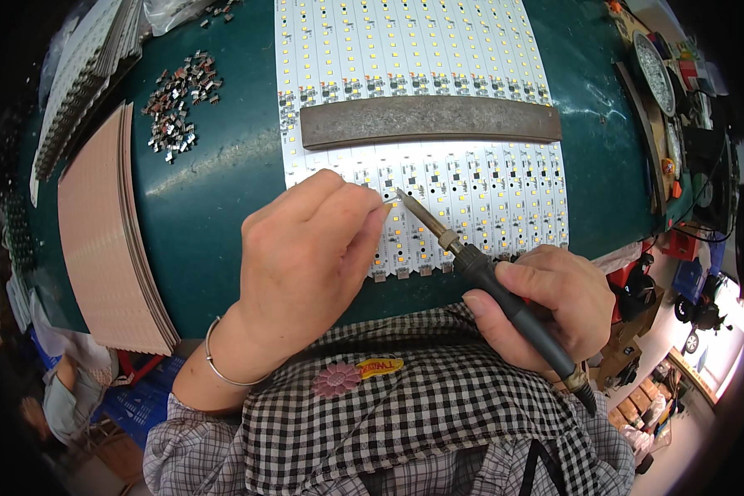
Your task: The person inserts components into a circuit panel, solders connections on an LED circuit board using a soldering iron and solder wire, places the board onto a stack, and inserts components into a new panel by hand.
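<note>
i find my right grip (558, 306) closed around a soldering iron (514, 309), left grip (306, 240) pinching thin wire (390, 199), boards (465, 188) beyond both.

Workshop; soldering iron (517, 307), circuit boards (471, 186)

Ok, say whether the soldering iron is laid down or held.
Held: the right hand grips the soldering iron, its tip over the white LED boards. Powered or not, I cannot tell.
</note>
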Action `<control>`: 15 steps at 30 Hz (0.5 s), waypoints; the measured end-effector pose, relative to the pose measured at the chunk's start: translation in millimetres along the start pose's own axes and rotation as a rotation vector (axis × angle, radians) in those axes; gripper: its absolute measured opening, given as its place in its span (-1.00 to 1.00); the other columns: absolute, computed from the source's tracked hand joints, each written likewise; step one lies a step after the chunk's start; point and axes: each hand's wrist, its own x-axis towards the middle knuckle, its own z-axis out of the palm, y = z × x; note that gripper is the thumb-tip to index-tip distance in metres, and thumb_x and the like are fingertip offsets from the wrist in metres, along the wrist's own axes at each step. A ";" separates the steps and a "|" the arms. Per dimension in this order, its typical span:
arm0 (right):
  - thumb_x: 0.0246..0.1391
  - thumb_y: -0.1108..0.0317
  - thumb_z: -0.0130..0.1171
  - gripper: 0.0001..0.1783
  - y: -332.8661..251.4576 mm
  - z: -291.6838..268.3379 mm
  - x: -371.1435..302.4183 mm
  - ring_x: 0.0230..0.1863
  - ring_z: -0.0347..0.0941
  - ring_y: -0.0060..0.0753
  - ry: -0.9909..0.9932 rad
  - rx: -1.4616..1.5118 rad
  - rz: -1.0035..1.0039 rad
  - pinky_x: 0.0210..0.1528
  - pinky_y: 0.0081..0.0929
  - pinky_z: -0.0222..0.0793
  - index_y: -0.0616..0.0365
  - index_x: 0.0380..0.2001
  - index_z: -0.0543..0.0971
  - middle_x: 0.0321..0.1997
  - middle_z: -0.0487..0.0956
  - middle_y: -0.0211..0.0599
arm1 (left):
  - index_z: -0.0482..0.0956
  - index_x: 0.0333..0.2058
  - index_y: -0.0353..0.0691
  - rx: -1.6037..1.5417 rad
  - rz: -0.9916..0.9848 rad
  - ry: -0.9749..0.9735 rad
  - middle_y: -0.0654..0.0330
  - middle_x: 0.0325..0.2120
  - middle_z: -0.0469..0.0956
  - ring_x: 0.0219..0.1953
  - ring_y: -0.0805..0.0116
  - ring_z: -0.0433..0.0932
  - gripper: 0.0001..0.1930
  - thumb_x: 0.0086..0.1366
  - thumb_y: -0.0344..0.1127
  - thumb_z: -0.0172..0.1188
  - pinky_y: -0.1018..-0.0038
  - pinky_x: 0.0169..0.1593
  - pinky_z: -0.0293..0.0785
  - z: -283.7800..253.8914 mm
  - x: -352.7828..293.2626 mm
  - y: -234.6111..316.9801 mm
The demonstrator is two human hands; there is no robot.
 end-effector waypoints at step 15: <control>-0.26 0.54 0.49 -0.63 13.3 -2.5 -3.9 -0.67 0.51 -0.38 0.090 0.186 0.029 -0.65 -0.54 0.35 0.30 -0.33 0.56 -0.64 0.54 -0.19 | 0.59 -0.41 -0.31 -0.091 -0.122 -0.014 0.25 -0.57 0.48 -0.60 0.58 0.36 -0.91 0.12 -0.61 0.29 0.61 -0.55 0.24 -12.0 -4.6 1.9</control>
